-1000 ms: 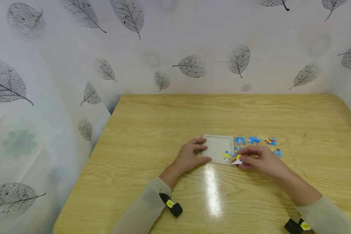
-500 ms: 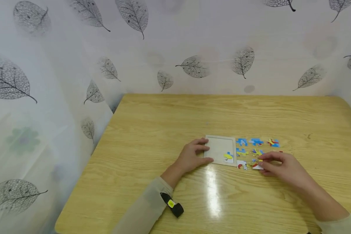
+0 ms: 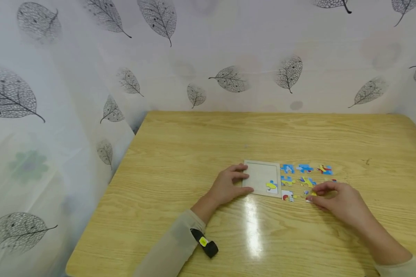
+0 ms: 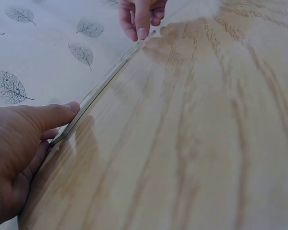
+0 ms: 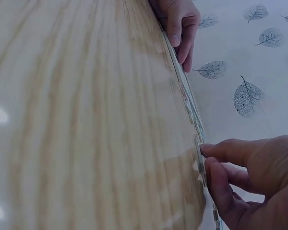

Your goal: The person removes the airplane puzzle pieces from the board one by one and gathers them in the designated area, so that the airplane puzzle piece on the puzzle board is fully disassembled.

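Observation:
A square wooden puzzle tray (image 3: 260, 171) lies on the table in the head view. One yellow, blue and white jigsaw piece (image 3: 272, 186) sits in its near right corner. My left hand (image 3: 227, 182) holds the tray by its left side, thumb at the near left corner and fingers along the left edge. To the right of the tray, my right hand (image 3: 341, 200) pinches a jigsaw piece (image 3: 310, 198) with white and yellow on it, close over the table. That piece is partly hidden by the fingertips. In the right wrist view, its thumb and forefinger (image 5: 218, 152) meet at the piece.
Several loose jigsaw pieces lie in rows right of the tray, among them a blue one (image 3: 304, 168), a red and yellow one (image 3: 324, 169) and a white and red one (image 3: 287, 196). A leaf-patterned curtain (image 3: 242, 54) hangs behind the wooden table (image 3: 194, 142).
My right hand has moved right from over the tray's near right corner to the loose pieces, taking a jigsaw piece along, and lowered it. My left hand stays on the tray.

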The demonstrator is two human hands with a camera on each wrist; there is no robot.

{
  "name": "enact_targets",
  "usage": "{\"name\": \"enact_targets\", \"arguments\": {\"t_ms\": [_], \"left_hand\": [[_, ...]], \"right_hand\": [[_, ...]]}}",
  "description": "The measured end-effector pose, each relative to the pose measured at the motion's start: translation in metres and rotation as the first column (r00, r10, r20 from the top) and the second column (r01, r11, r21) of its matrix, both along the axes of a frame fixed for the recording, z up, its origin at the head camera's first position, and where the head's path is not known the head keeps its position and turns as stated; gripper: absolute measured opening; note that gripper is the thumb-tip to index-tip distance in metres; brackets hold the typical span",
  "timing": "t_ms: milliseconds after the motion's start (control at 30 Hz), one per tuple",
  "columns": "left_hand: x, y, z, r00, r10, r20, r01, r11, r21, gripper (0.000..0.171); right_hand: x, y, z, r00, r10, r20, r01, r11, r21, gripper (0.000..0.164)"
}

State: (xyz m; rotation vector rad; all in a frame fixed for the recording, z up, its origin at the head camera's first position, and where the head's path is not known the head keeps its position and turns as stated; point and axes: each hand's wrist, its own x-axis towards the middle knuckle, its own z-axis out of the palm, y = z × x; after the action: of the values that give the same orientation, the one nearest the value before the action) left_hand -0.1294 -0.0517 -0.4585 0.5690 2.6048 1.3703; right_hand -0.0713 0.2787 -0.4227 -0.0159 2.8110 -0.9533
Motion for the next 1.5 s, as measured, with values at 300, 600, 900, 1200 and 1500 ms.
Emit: {"name": "enact_targets", "arguments": {"t_ms": [300,600,900,1200,1500], "left_hand": [[-0.001,-0.001,-0.001,1.0,-0.006,-0.006,0.006,1.0,0.001,0.045],[-0.001,0.0,-0.001,1.0,-0.004,-0.01,0.004,1.0,0.004,0.045],[-0.002,0.004,0.001,1.0,-0.016,-0.017,0.016,1.0,-0.002,0.045],[-0.002,0.0,0.0,1.0,-0.001,-0.008,0.001,1.0,-0.016,0.044],[-0.002,-0.001,0.0,1.0,-0.013,-0.016,0.013,1.0,-0.01,0.044]], "right_hand": [[-0.005,-0.005,0.001,0.998,0.026,0.051,-0.019,0.991,-0.132,0.044],[-0.022,-0.031,0.007,0.989,0.13,0.072,-0.093,0.921,-0.379,0.036],[-0.033,-0.064,0.006,0.967,0.235,0.095,-0.169,0.878,-0.448,0.047],[-0.035,-0.077,-0.003,0.97,0.229,0.082,-0.193,0.931,-0.311,0.046],[-0.032,-0.084,-0.001,0.976,0.214,0.037,-0.198,0.948,-0.249,0.037]]}}
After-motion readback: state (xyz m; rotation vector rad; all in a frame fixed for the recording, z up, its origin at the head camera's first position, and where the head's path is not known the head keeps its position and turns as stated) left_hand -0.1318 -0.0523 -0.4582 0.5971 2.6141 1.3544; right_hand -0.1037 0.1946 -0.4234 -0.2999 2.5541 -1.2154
